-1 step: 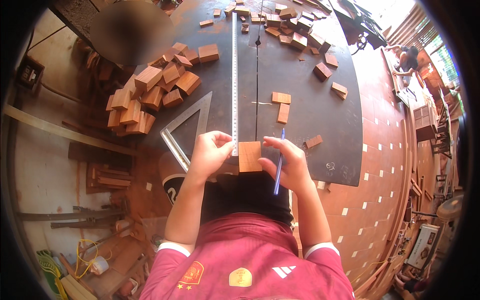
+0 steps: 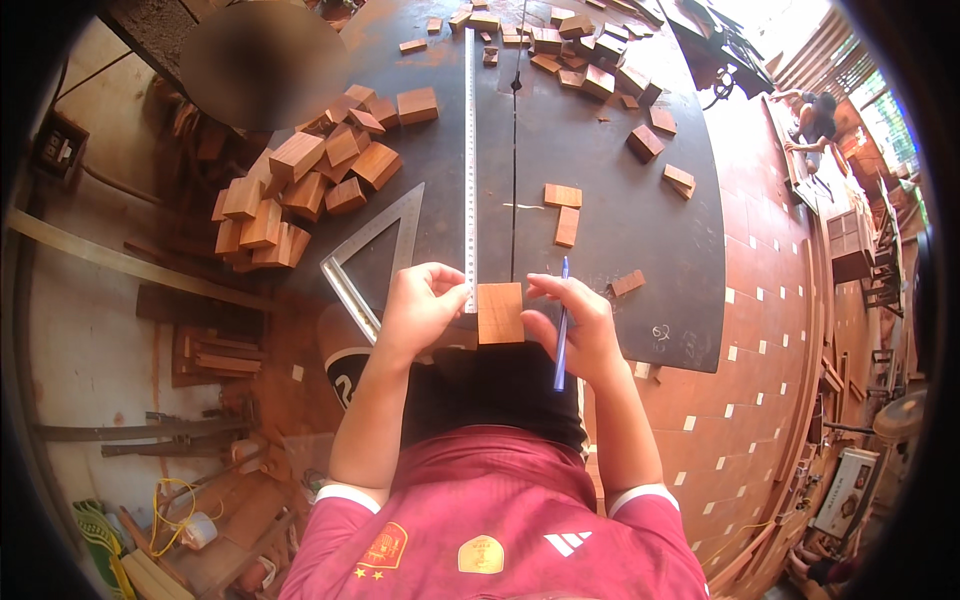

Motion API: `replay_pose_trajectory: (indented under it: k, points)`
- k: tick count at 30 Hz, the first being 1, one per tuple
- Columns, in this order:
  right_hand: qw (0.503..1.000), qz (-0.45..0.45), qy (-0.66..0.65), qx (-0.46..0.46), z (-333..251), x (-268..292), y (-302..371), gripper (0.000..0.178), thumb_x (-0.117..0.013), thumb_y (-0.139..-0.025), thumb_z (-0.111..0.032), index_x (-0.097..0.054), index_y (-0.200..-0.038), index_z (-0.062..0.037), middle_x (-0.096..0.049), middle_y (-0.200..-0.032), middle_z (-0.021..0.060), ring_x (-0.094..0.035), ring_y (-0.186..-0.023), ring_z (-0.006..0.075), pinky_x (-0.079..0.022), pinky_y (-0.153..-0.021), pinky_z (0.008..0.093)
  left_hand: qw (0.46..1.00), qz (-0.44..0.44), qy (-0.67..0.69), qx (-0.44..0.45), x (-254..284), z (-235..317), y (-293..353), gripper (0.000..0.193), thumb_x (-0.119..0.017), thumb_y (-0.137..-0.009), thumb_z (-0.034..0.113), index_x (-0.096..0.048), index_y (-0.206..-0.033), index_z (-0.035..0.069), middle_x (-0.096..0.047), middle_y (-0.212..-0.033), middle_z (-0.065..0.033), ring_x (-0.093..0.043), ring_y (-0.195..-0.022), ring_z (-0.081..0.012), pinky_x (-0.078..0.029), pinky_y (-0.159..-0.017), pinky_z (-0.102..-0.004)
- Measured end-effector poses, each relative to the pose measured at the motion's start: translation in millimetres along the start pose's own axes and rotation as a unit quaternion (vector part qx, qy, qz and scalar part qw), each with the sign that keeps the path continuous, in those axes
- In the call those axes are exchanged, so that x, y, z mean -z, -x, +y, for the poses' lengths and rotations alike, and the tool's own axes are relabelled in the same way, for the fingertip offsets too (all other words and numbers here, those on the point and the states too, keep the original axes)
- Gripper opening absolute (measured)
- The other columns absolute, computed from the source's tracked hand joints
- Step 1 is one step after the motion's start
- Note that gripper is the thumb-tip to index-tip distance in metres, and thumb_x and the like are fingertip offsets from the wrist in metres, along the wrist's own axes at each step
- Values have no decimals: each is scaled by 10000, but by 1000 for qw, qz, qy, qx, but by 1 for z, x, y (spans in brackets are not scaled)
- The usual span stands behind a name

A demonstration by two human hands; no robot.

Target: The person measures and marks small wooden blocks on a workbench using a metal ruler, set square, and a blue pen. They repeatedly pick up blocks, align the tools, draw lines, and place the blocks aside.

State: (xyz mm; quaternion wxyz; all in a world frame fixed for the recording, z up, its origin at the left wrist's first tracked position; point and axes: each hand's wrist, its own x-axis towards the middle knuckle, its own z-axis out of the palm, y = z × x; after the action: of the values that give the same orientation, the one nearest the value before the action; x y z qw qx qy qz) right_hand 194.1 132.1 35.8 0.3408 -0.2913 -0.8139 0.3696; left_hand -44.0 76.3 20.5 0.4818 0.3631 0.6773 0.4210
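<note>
A long metal ruler lies lengthwise on the dark tabletop. My left hand is closed, with thumb and fingertips pinched at the near end of the ruler. Just right of that end, a square wooden block sits at the table's front edge, its grain facing up. To the right of the block is my right hand, holding a blue pen across its fingers. The right thumb and index finger are spread beside the block's right side. A metal set square lies left of my left hand.
A heap of wooden blocks fills the table's left side. Several smaller pieces are scattered at the far right, and two flat pieces lie nearer. A person works beyond the tiled floor at the right.
My right hand has shifted very slightly, its thumb a little farther right, and the pen stands a bit more upright. The ruler and left hand look almost the same.
</note>
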Motion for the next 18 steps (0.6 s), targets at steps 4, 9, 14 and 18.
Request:
replay_pose_trajectory:
  k: [4, 9, 14, 18]
  points:
    - [992, -8, -97, -79, -8, -1, -4, 340, -632, -1009, -187, -628, -1300, -11, -700, -883, 115, -677, -799, 254, -535, -771, 343, 1000, -5, 1, 1, 0, -4, 1, 119, -733, -916, 40, -714, -999, -42, -726, -844, -61, -668, -704, -86, -560, -651, -233]
    - [977, 0, -174, -126, 2, -9, -9, 298, -544, -1017, -209, -611, -1212, 5, -678, -831, 106, -683, -790, 223, -539, -769, 343, 1000, -4, 11, -6, 0, -7, -1, 121, -734, -915, 40, -713, -999, -45, -725, -846, -60, -667, -704, -82, -560, -650, -229]
    - [967, -44, -192, -161, 14, -17, -28, 150, -616, -911, -74, -627, -1025, 23, -683, -803, 100, -677, -756, 150, -550, -715, 314, 1000, -4, 12, -10, 0, -7, -6, 123, -735, -916, 42, -714, -1001, -43, -725, -849, -60, -665, -702, -79, -559, -647, -224]
    - [972, -71, -163, -152, 12, -22, -41, 134, -698, -839, -49, -637, -927, 32, -708, -759, 105, -691, -709, 129, -560, -663, 297, 1000, -9, 17, -6, 0, -8, -5, 126, -744, -917, 45, -713, -1002, -42, -726, -851, -58, -663, -697, -76, -558, -644, -219]
